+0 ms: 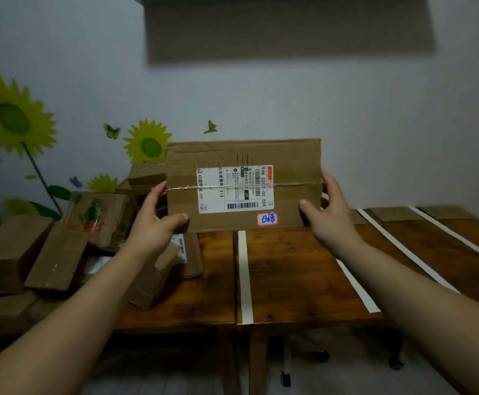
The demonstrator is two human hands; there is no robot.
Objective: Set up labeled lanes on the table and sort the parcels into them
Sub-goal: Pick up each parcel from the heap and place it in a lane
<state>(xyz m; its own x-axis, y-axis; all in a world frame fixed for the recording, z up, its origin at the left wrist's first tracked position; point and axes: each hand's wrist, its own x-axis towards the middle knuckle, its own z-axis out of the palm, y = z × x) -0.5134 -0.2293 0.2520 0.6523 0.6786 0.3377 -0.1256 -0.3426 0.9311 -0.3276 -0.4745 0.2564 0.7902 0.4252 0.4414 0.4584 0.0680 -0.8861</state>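
Out beyond your left fingers, a heap of unsorted parcels (pixel 47 252) is lying jumbled, with sunflower decals (pixel 13 118) showing on the wall above it. Your left hand (pixel 158 220) is gripping the left end of the cardboard box (pixel 244 183), thumb pressing on the front face near the lower corner and fingers curling behind the edge. The box is standing between your two hands with its broad face turned toward you, its long axis running straight from one set of fingers to the other. The shipping label (pixel 235 189) is sitting mid-face, and a small handwritten sticker (pixel 267 218) is showing below it, toward your right thumb. I cannot tell whether the lower edge is resting on the wooden table (pixel 289 266) or hovering just above it. Your right hand (pixel 326 218) is gripping the right end the same way, thumb in front and fingers wrapping the edge. Below and to the right of those fingers, white tape strips (pixel 245 277) are marking out lanes, with brown cardboard tags (pixel 395 213) lying at their far ends. Your right hand is the nearer one to them, so the box is probably going to travel rightward, leading with that end.
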